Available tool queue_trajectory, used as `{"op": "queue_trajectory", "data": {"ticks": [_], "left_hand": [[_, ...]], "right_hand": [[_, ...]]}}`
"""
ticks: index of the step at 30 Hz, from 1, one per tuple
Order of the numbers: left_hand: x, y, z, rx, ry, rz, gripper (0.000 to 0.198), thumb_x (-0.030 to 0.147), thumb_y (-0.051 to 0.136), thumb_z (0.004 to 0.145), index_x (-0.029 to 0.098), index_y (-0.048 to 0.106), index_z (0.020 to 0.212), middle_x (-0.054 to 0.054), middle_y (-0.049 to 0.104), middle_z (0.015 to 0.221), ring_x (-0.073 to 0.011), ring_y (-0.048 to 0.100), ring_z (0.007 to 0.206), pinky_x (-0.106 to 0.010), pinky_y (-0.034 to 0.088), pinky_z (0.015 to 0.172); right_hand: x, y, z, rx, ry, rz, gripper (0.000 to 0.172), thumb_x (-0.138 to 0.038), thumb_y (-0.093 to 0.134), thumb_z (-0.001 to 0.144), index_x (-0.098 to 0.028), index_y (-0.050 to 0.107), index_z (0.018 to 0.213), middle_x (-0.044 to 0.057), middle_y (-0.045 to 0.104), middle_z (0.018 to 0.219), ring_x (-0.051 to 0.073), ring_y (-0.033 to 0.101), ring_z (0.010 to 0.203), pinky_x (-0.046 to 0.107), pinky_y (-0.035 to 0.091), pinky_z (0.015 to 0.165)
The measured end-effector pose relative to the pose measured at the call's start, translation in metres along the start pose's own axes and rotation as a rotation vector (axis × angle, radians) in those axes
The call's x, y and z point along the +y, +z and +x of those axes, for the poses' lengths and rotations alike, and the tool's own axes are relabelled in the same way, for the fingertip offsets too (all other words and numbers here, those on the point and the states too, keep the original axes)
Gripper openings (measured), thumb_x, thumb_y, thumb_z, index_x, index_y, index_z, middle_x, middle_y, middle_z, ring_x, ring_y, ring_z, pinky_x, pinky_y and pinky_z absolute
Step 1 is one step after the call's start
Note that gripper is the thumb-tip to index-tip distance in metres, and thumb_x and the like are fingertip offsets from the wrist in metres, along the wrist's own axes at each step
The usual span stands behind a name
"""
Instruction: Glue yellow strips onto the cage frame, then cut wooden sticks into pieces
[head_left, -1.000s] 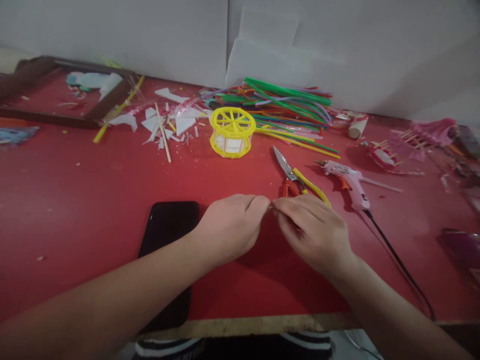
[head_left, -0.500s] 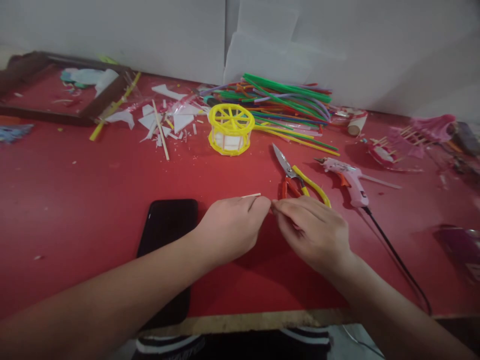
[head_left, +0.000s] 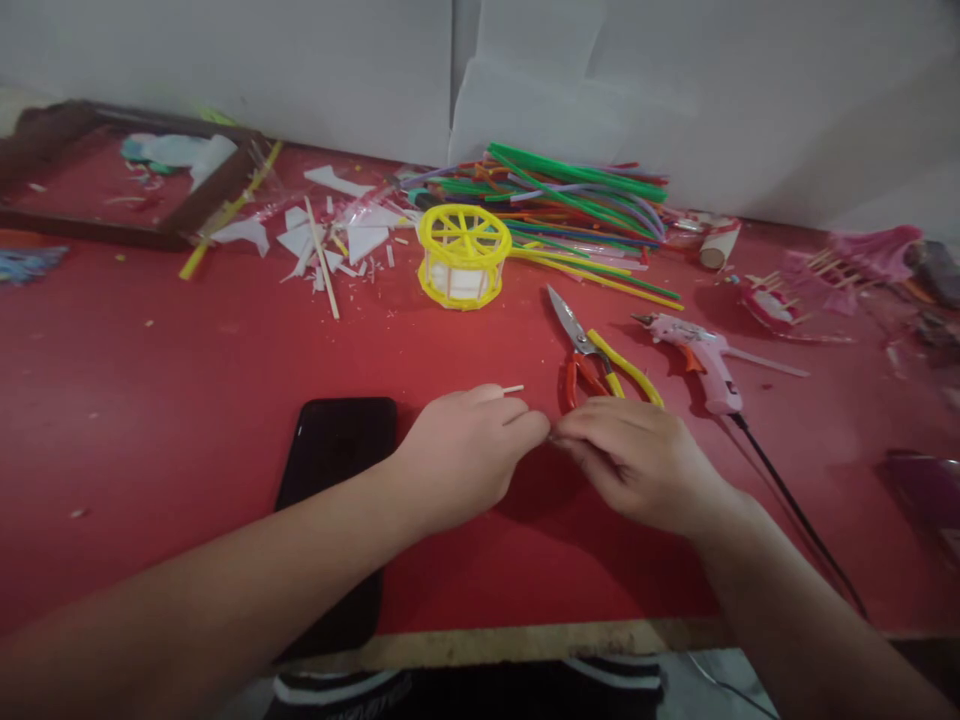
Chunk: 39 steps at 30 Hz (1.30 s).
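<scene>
My left hand (head_left: 472,450) is closed, and the end of a thin pale wooden stick (head_left: 513,389) sticks out beyond its knuckles. Close beside it, my right hand (head_left: 637,460) is pinched, its fingertips meeting the left ones over something too small to name. Scissors (head_left: 585,345) with one red and one yellow handle lie just past my right hand, blades pointing away. Behind the hands stands a small round yellow frame (head_left: 463,255) with a spoked top, thin uprights and white material inside. A black phone (head_left: 337,450) lies partly under my left forearm.
A pink glue gun (head_left: 701,360) with a black cord lies at right, near a pink stick-and-cloth piece (head_left: 825,270). Colored pipe cleaners (head_left: 570,200) are heaped at the back. White scraps (head_left: 367,240) and a brown frame (head_left: 172,215) are at left.
Both hands have shifted slightly down and to the right, still fingertip to fingertip. Less of the wooden stick shows past my left hand. The things on the table have stayed put.
</scene>
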<state>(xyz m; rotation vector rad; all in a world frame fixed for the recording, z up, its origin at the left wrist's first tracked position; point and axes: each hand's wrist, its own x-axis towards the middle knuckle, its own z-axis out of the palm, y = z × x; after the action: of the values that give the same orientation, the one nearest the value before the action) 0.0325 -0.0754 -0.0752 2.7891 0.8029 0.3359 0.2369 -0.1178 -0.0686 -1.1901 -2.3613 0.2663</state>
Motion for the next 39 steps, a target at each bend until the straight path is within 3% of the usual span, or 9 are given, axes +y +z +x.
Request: {"op": "queue_trajectory", "data": {"ticks": [3, 7, 10, 13, 16, 19, 23, 27, 39], "left_hand": [[0.001, -0.002, 0.001, 0.074, -0.116, -0.224, 0.02, 0.013, 0.039, 0.092, 0.018, 0.058, 0.089, -0.004, 0.065, 0.08, -0.0187, 0.055, 0.072, -0.03, 0.044, 0.064], [-0.005, -0.007, 0.005, 0.227, -0.197, -0.616, 0.024, 0.021, 0.037, 0.098, 0.016, 0.06, 0.091, -0.004, 0.066, 0.088, -0.0151, 0.059, 0.083, -0.028, 0.046, 0.077], [-0.011, -0.008, 0.009, 0.325, -0.288, -0.794, 0.019, 0.024, 0.05, 0.094, 0.017, 0.067, 0.093, -0.005, 0.066, 0.096, -0.0149, 0.061, 0.09, -0.028, 0.046, 0.085], [-0.014, -0.006, 0.011, 0.358, -0.388, -1.041, 0.018, 0.027, 0.058, 0.089, 0.016, 0.068, 0.098, -0.005, 0.068, 0.094, -0.0143, 0.064, 0.084, -0.027, 0.05, 0.079], [-0.015, -0.003, 0.012, 0.389, -0.456, -1.198, 0.022, 0.03, 0.066, 0.084, 0.014, 0.066, 0.099, -0.005, 0.071, 0.089, -0.0139, 0.066, 0.079, -0.025, 0.052, 0.075], [-0.016, -0.002, 0.01, 0.391, -0.476, -1.161, 0.024, 0.03, 0.069, 0.081, 0.013, 0.066, 0.098, -0.004, 0.072, 0.088, -0.0142, 0.067, 0.077, -0.025, 0.053, 0.074], [-0.014, -0.004, 0.008, 0.328, -0.391, -0.887, 0.011, 0.022, 0.065, 0.084, 0.017, 0.071, 0.092, -0.003, 0.073, 0.089, -0.0142, 0.068, 0.081, -0.023, 0.052, 0.074], [-0.012, -0.004, 0.007, 0.289, -0.28, -0.686, 0.013, 0.012, 0.064, 0.084, 0.02, 0.072, 0.089, 0.001, 0.073, 0.089, -0.0115, 0.067, 0.083, -0.019, 0.049, 0.075], [-0.011, -0.002, 0.006, 0.247, -0.252, -0.513, 0.013, 0.008, 0.064, 0.081, 0.019, 0.065, 0.088, 0.004, 0.072, 0.086, -0.0093, 0.065, 0.079, -0.017, 0.045, 0.07]], "right_hand": [[-0.005, -0.001, 0.002, 0.099, 0.139, 0.145, 0.013, -0.019, 0.053, 0.09, -0.022, 0.064, 0.096, 0.002, 0.071, 0.083, 0.013, 0.067, 0.074, 0.025, 0.054, 0.067], [-0.01, 0.003, 0.003, 0.279, 0.29, 0.524, 0.032, -0.015, 0.054, 0.09, -0.027, 0.054, 0.119, 0.001, 0.072, 0.094, 0.012, 0.069, 0.073, 0.025, 0.057, 0.061], [-0.008, 0.005, 0.003, 0.284, 0.384, 0.756, 0.018, -0.021, 0.051, 0.093, -0.025, 0.061, 0.107, 0.003, 0.073, 0.097, 0.015, 0.071, 0.079, 0.031, 0.061, 0.068], [-0.002, 0.006, 0.004, 0.241, 0.448, 0.917, 0.025, -0.032, 0.046, 0.095, -0.024, 0.062, 0.112, 0.007, 0.072, 0.107, 0.021, 0.071, 0.094, 0.04, 0.061, 0.075], [0.001, 0.007, 0.006, 0.276, 0.525, 0.896, 0.024, -0.035, 0.055, 0.091, -0.025, 0.063, 0.111, 0.005, 0.074, 0.096, 0.019, 0.072, 0.08, 0.036, 0.061, 0.066], [0.0, 0.009, 0.009, 0.316, 0.553, 0.654, 0.014, -0.033, 0.063, 0.086, -0.023, 0.071, 0.092, 0.0, 0.071, 0.074, 0.014, 0.067, 0.062, 0.029, 0.057, 0.059], [-0.002, 0.013, 0.012, 0.268, 0.382, 0.359, 0.007, -0.029, 0.069, 0.081, -0.024, 0.073, 0.083, 0.001, 0.071, 0.085, 0.016, 0.066, 0.081, 0.032, 0.054, 0.075], [-0.002, 0.021, 0.013, 0.247, 0.299, 0.23, 0.005, -0.027, 0.069, 0.082, -0.024, 0.072, 0.08, -0.001, 0.072, 0.078, 0.015, 0.064, 0.075, 0.034, 0.051, 0.074], [0.003, 0.031, 0.012, 0.232, 0.208, -0.104, 0.012, -0.03, 0.067, 0.084, -0.026, 0.076, 0.077, 0.002, 0.064, 0.076, 0.017, 0.052, 0.077, 0.034, 0.042, 0.072]]}}
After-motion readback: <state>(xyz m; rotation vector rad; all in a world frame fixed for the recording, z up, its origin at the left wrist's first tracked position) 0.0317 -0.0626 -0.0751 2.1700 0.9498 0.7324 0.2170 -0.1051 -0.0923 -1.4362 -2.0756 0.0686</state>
